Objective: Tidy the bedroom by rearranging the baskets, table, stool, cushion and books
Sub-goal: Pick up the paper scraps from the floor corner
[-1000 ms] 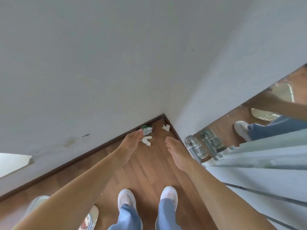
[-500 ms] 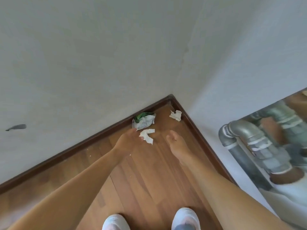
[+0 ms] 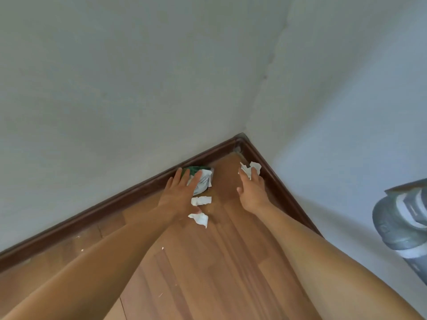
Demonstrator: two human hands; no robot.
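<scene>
Scraps of litter lie in a corner of the wooden floor [image 3: 208,262]. My left hand [image 3: 179,195] is spread flat, fingers apart, over a crumpled green and white wrapper [image 3: 203,180] against the skirting. Two torn white paper scraps [image 3: 200,200] [image 3: 199,219] lie just right of that hand. My right hand [image 3: 251,190] reaches to a small white paper scrap [image 3: 250,168] near the corner, its fingertips touching it; whether it grips the scrap is unclear. No baskets, table, stool, cushion or books are in view.
Two grey walls meet at the corner, edged by a dark brown skirting board [image 3: 115,204]. A grey pipe with white bands [image 3: 402,222] shows at the right edge. Small white crumbs dot the floor.
The view has dropped closer to the floor and my shoes have left it. Both hands moved forward: the left onto the wrapper, the right up to the scrap by the corner.
</scene>
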